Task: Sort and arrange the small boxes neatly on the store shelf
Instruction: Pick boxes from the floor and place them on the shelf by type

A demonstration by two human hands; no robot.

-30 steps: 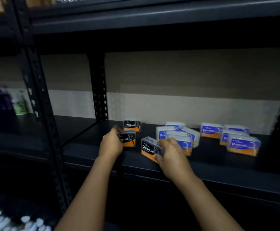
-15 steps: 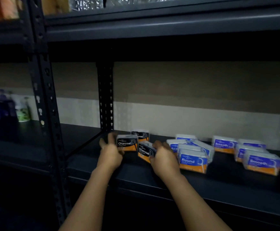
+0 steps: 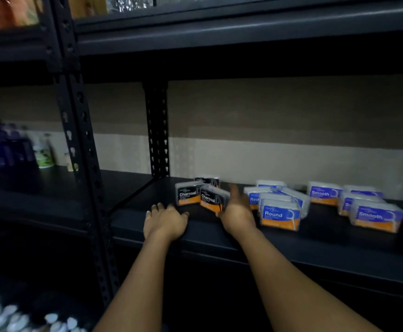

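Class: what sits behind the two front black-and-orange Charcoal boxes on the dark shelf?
A third black-and-orange Charcoal box stands behind the two front Charcoal boxes; only its top shows, its lower part covered.

- Charcoal boxes, just past the fingers: black labels, white lettering, orange lower band.
- Round boxes, right of the fingers: blue labels, white lettering, orange band, clear cases.
- Smooth boxes, farther right: same blue and orange.
- Shelf: matte black.
- Back wall: brown above, pale grey below.
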